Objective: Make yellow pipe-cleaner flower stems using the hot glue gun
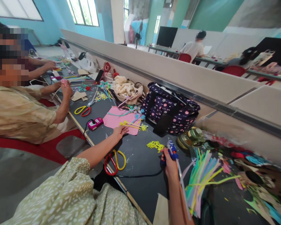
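Observation:
My right hand (170, 164) is wrapped round a blue hot glue gun (172, 151), its nozzle pointing away from me. A long clear glue stick (183, 190) sticks out of the gun's back, and a black cord (140, 176) runs left from it. My left hand (120, 132) reaches over the near edge of a pink sheet (112, 117), fingers stretched out beside thin yellow stems (133, 125) with small yellow tips. Small yellow cut pieces (155, 145) lie in a heap left of the gun's nozzle. Blue and purple fuzzy pieces (140, 114) rest at the sheet's far right.
Red-and-yellow-handled scissors (114, 162) lie at the table edge. A magenta device (95, 123) sits left of the sheet. Behind stand a dark patterned bag (170, 107) and a glass jar (193, 136). Pastel pipe cleaners (201, 181) lie right. A co-worker (21, 109) sits left.

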